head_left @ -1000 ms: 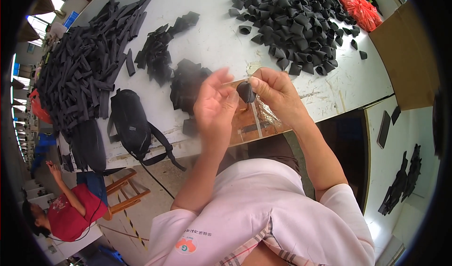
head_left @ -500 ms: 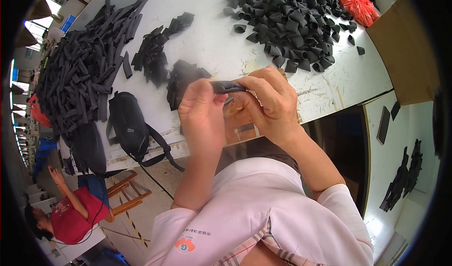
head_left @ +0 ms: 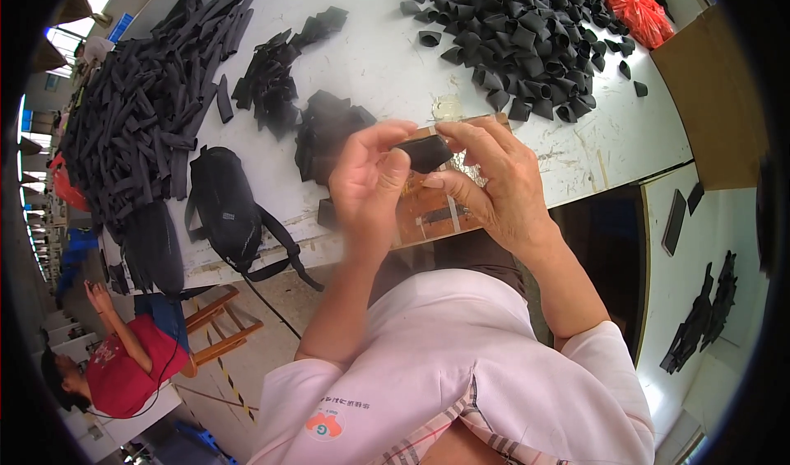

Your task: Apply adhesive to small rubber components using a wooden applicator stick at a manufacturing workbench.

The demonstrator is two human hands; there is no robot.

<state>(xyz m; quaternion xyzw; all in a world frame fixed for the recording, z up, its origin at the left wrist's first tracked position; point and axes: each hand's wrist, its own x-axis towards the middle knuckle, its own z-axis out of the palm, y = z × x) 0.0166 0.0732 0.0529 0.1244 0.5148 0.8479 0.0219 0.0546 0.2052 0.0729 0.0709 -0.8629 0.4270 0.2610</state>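
Between my hands is a short black fabric tube (head_left: 425, 153), held above a brown board at the table's near edge. My left hand (head_left: 368, 181) is closed on its left end, thumb laid against the near side. At the tube's right end are the bent fingers of my right hand (head_left: 504, 177); they touch its upper edge, with the thumb just below. A pile of flat black pieces (head_left: 329, 132) lies beyond my left hand. The brown board (head_left: 428, 218) is partly covered by my hands.
Long black strips (head_left: 140, 103) are heaped at the left, near a black pouch with a strap (head_left: 226, 206). Short black tubes (head_left: 527, 41) form a far pile beside a red plastic bag (head_left: 634, 11). A cardboard box (head_left: 716, 95) stands right. A person in red (head_left: 136, 366) is at lower left.
The dark piece was stretched thin between both hands; now it is wider and shorter. My right thumb has moved down off it, and my left fingers have lifted and spread somewhat.
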